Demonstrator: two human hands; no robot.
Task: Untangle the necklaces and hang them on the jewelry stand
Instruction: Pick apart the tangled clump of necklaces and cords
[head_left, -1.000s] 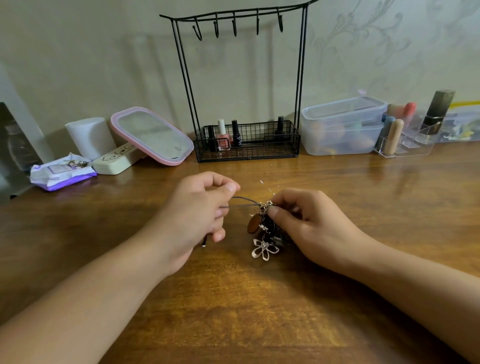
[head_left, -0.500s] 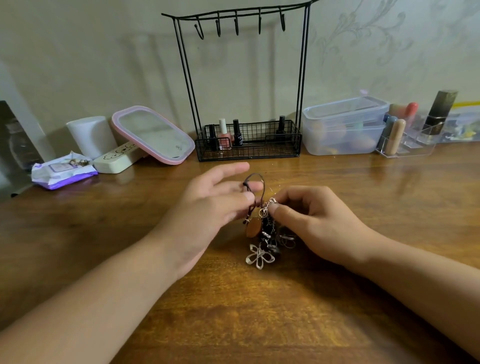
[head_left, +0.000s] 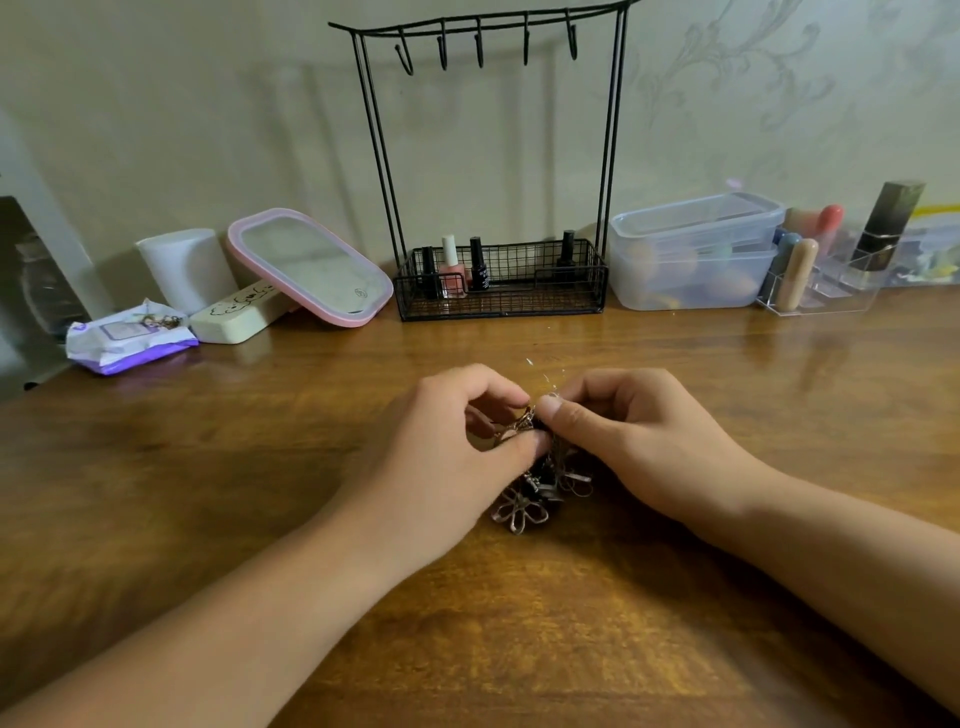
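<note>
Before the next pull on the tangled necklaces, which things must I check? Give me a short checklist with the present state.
1. Left hand pinches the necklace tangle: ok.
2. Right hand pinches it too: ok.
3. One strand already free: not ok, still bunched.
4. Flower pendant resting on the table: ok.
5. Hooks on the jewelry stand empty: ok.
6. Where the knot sits: cannot tell, fingers hide it.

Necklace tangle (head_left: 540, 483) — top part hidden btwn fingers (head_left: 498, 395), chains blurred
</note>
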